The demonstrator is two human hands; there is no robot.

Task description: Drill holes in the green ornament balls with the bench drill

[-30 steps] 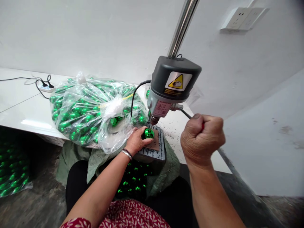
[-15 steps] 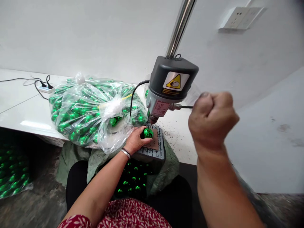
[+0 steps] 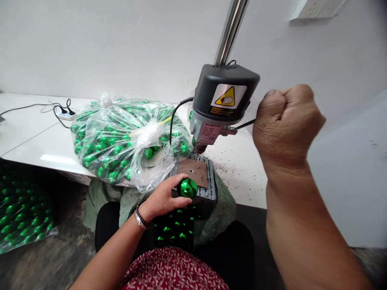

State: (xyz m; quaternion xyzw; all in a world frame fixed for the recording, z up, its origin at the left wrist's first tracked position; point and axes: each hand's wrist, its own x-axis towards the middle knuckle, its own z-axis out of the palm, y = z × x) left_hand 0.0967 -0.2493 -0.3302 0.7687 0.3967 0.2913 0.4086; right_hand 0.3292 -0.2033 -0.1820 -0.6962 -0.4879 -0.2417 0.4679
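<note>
Between the thumb and fingers of my left hand (image 3: 165,197) is a shiny green ball ornament (image 3: 188,188), held at the front edge of the drill press base (image 3: 213,181). Behind the ball, a brown board (image 3: 198,171) with a small hole and dark shavings lies on that base. Above it hangs the grey and black drill press (image 3: 225,96), its thin bit pointing down and clear of the ball. My right hand (image 3: 287,125) is closed in a fist around the end of the drill press's lever (image 3: 244,124), raised to the right of the motor housing.
A clear plastic bag (image 3: 121,137) full of green balls lies left on the white table (image 3: 27,141). Another bag of balls (image 3: 24,209) stands on the floor. More balls sit in a green sack (image 3: 173,227) below the base. A power strip (image 3: 65,115) has plugs in it.
My left hand has drawn the green ball off the board toward me, uncovering the board's hole. My right hand and the lever end have gone up. The view has shifted slightly.
</note>
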